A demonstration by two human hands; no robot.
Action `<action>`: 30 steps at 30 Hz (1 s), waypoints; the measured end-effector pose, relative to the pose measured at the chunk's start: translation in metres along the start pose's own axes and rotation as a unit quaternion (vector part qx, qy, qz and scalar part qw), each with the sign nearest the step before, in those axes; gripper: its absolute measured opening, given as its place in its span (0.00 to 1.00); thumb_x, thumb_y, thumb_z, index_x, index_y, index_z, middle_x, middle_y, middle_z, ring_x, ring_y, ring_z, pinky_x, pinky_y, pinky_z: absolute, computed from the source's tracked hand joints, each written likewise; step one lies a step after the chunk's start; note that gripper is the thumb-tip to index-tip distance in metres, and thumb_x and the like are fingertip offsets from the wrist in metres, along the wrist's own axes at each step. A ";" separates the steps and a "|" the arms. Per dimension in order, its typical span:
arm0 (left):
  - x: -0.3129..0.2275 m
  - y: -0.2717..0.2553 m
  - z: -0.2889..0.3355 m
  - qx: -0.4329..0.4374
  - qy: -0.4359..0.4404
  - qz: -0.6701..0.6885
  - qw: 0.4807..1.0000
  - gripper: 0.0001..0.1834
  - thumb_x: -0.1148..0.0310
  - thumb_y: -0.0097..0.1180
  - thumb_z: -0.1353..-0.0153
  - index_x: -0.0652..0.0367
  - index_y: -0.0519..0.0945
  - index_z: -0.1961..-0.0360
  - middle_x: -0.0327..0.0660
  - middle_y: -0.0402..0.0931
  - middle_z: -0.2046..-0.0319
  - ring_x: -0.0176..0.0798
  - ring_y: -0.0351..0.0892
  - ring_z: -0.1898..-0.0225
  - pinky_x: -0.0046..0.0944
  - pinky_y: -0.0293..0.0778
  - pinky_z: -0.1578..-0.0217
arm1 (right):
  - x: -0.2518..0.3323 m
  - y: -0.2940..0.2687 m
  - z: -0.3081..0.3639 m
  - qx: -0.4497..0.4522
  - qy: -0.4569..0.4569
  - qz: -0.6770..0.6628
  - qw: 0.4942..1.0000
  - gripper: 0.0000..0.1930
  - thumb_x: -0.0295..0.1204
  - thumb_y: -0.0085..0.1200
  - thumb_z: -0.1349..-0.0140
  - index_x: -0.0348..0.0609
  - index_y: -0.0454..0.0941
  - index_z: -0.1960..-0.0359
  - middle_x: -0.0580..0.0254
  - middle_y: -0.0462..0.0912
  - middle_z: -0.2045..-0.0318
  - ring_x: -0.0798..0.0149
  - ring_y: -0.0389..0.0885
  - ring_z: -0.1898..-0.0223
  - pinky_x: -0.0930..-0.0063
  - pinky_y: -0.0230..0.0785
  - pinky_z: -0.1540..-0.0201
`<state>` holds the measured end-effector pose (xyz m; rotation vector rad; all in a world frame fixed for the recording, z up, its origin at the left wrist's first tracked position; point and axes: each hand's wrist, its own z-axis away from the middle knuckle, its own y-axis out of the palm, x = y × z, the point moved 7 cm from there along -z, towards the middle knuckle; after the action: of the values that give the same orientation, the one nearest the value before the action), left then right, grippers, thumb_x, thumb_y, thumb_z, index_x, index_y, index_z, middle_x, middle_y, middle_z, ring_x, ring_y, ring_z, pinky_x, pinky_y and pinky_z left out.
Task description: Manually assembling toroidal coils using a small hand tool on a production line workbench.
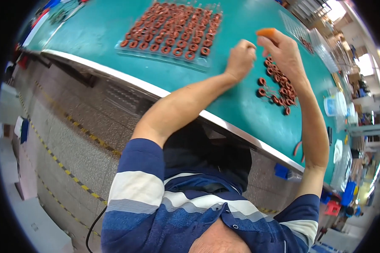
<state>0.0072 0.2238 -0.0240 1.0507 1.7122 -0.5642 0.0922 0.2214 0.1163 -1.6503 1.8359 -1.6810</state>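
Note:
My left hand is closed above the green tabletop, with its fingertips curled in. What it may hold is hidden and blurred. Close by on the right, my right hand is wrapped round an orange, smooth, rounded object, whose kind I cannot make out. Below my right hand lies a loose pile of copper-wound ring coils with thin wire leads. To the left of my left hand, many similar coils stand in rows on a clear plastic tray.
The green table has a pale front edge running in front of my body. At the right stand clear plastic trays and a white tub. Red-handled pliers lie near the front edge. Wires and tools are at the far left.

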 end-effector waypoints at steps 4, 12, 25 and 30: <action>-0.002 0.002 0.007 0.022 -0.100 0.098 0.990 0.09 0.70 0.46 0.36 0.63 0.74 0.61 0.37 0.75 0.77 0.27 0.73 0.82 0.30 0.70 0.82 | -0.031 -0.008 0.068 0.129 0.035 0.172 0.976 0.16 0.35 0.59 0.42 0.37 0.78 0.57 0.50 0.82 0.64 0.56 0.81 0.63 0.63 0.72 0.60; -0.008 0.020 0.022 0.150 -0.083 -0.028 0.985 0.11 0.69 0.47 0.37 0.64 0.74 0.58 0.37 0.75 0.75 0.27 0.73 0.79 0.30 0.70 0.80 | -0.069 0.018 0.114 0.108 -0.031 0.251 0.961 0.19 0.41 0.57 0.41 0.43 0.76 0.55 0.52 0.78 0.69 0.52 0.77 0.61 0.58 0.69 0.58; -0.015 0.044 0.034 0.320 -0.125 0.071 0.936 0.15 0.65 0.44 0.32 0.64 0.75 0.52 0.41 0.78 0.62 0.33 0.78 0.63 0.33 0.76 0.63 | -0.094 0.003 0.115 -0.155 0.107 -0.136 0.973 0.10 0.31 0.54 0.35 0.37 0.80 0.61 0.58 0.83 0.73 0.71 0.81 0.71 0.77 0.73 0.67; -0.019 0.052 0.044 0.387 -0.182 0.146 0.892 0.16 0.60 0.46 0.30 0.63 0.75 0.54 0.41 0.77 0.66 0.33 0.79 0.66 0.32 0.78 0.66 | -0.104 0.006 0.118 -0.172 0.132 -0.208 0.954 0.17 0.34 0.56 0.36 0.35 0.74 0.51 0.62 0.83 0.74 0.74 0.79 0.72 0.80 0.72 0.68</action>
<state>0.0760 0.2092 -0.0174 1.5956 0.9594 -1.2115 0.2124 0.2275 0.0147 -2.1717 2.1172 -1.9055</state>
